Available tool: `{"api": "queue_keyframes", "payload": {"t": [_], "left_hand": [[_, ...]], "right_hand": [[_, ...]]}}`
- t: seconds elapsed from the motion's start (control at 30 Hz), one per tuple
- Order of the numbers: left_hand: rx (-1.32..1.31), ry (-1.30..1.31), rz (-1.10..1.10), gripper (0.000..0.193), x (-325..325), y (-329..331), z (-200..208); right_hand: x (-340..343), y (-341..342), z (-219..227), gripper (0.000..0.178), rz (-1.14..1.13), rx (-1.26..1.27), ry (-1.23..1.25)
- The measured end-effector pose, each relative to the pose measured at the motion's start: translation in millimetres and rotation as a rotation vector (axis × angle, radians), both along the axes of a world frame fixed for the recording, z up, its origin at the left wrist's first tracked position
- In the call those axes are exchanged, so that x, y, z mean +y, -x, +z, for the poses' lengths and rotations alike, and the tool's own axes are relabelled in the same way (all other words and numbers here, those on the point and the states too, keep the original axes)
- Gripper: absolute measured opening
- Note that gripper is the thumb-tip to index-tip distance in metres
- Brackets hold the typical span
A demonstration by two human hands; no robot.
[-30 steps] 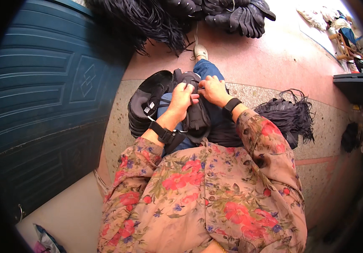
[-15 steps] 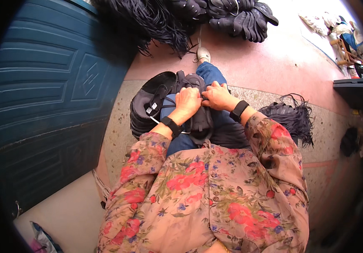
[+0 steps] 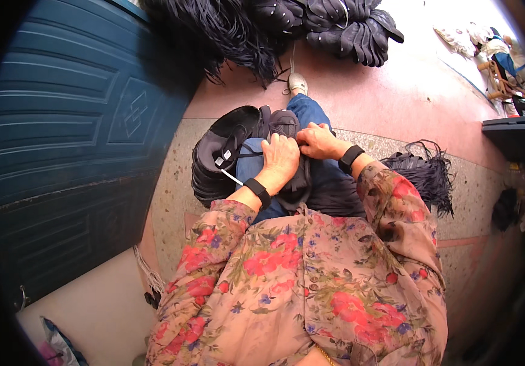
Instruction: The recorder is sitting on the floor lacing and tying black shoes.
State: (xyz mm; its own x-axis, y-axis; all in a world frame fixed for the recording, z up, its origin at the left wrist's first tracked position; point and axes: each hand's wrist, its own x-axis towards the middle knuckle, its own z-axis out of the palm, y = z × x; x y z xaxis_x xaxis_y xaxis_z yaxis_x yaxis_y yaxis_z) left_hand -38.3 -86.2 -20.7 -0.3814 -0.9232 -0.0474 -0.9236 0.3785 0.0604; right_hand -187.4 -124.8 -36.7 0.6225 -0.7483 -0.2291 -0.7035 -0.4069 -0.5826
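A dark shoe upper (image 3: 293, 188) lies across my lap, its toe end toward me. Over its middle, my left hand (image 3: 281, 160) is closed, knuckles up, fingertips on the upper. Close beside it on the right, my right hand (image 3: 320, 141) is also closed, its fingertips bent down onto the same upper. Whether the fingers pinch fabric or a lace is hidden under them. A thin black lace (image 3: 248, 147) loops out left of my left hand. Left of my knee stands a nested stack of dark shoe uppers (image 3: 207, 174) with white labels and a white strip.
More dark uppers (image 3: 354, 39) and a bundle of black laces (image 3: 238, 46) lie at the far end. Another lace bundle (image 3: 418, 174) rests on the floor to the right. A blue panelled door (image 3: 61, 122) stands at the left; a dark box-like object (image 3: 512, 131) stands at the right.
Both hands have shifted slightly right in the picture, and so has the shoe upper with the stack beside it. My hands stay close together on the upper.
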Motion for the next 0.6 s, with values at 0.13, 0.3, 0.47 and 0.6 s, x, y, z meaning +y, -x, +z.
{"api": "queue_keyframes", "payload": {"t": [0.13,0.3,0.47,0.6], "left_hand": [[-0.029,0.043,-0.062,0.011,-6,4,-5],[0.185,-0.455,0.085,0.022,4,-18,46],[0.812,-0.743,0.239,0.025,-10,-51,77],[1.086,-0.684,0.471,0.029,-15,-93,74]], "right_hand": [[6,-1,-9,0.021,-0.033,0.029,0.067],[47,-10,17,0.025,-0.134,-0.256,0.314],[78,9,64,0.017,-0.472,-0.783,-0.278],[102,163,133,0.011,-1.265,-1.489,-0.065]]}}
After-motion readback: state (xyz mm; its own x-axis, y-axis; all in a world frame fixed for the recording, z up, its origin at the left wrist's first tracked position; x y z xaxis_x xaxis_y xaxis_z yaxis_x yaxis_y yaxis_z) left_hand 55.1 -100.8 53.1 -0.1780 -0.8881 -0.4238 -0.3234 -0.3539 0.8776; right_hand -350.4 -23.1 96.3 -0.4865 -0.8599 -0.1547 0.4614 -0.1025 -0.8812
